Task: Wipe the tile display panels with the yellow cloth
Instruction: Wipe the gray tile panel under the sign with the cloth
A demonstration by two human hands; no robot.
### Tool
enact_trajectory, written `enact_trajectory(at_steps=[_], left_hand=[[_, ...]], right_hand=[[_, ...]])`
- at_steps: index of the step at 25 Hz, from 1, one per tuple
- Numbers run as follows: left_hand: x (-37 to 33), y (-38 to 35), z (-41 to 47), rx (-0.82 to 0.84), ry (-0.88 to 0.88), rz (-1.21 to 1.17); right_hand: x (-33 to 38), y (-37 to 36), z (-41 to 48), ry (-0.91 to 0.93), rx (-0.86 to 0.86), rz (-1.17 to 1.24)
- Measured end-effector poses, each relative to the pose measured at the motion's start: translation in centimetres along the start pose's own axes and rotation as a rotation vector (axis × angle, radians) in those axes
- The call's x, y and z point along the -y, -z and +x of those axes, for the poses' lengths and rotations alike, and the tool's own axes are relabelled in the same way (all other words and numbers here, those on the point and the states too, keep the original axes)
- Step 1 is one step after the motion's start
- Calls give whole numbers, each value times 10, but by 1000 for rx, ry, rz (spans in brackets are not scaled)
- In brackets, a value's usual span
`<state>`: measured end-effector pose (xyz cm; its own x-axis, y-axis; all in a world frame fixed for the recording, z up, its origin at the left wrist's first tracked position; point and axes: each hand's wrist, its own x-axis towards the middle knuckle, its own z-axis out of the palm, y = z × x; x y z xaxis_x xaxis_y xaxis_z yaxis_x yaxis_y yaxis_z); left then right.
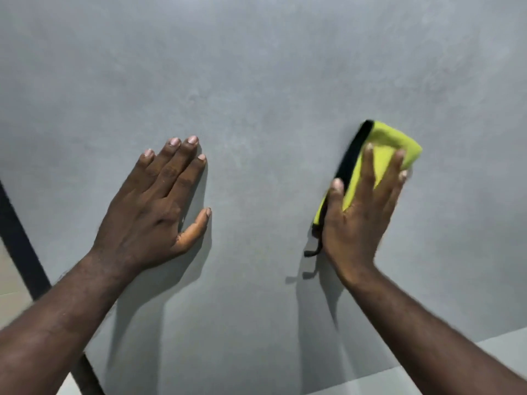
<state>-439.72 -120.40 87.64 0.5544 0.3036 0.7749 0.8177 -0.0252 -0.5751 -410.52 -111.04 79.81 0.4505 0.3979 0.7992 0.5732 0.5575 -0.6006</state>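
Observation:
A large grey tile display panel point(256, 81) fills nearly the whole view. My left hand point(159, 201) lies flat on it at the left, fingers straight and spread, holding nothing. My right hand point(362, 209) presses a folded yellow cloth point(396, 141) with a black edge against the panel at the right. Its fingers lie straight over the cloth, and the thumb rests on the black edge. The cloth sticks out beyond the fingertips, and a black loop hangs below the palm. The right hand and the cloth are slightly blurred.
A dark metal frame bar point(20, 238) runs diagonally along the panel's left edge, with pale beige flooring point(11, 283) beyond it. A lighter grey tiled surface point(499, 349) shows at the bottom right, below the panel's lower edge.

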Motion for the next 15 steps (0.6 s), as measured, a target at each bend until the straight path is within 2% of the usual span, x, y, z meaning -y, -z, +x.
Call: enact_trajectory(at_steps=[1,3,4,5,8,9,10,12,13,14,15], left_hand=[[9,3,-8,10,2,1],[23,6,-20,14,-15,7],[29,7,-25,11,-18,7],[35,8,-32,12,-14,0],[51,10,-53,18,6,-17],[55,10,-58,17,-4,-22],[58,10,-61,15,-23,-32],[63,9,-60,0,-48,-54],[64,9,-60,-8,-48,-61],[63,8,-61,-11,-42,-68],[61,5,-63,-13,-31,-77]], right_hand=[[16,-6,-15,127,74,-68],[41,-12,-22,600,283,-132],[50,-13,-7,719,298,-128],[55,-15,9,685,253,-108],[63,-21,22,108,-10,14],[71,-24,8,42,-27,-12],[82,-29,-10,132,21,-82],[106,-32,-17,637,252,-151],[118,-31,-2,824,295,-161],[122,-31,15,850,273,-157],[118,-32,31,721,201,-150]])
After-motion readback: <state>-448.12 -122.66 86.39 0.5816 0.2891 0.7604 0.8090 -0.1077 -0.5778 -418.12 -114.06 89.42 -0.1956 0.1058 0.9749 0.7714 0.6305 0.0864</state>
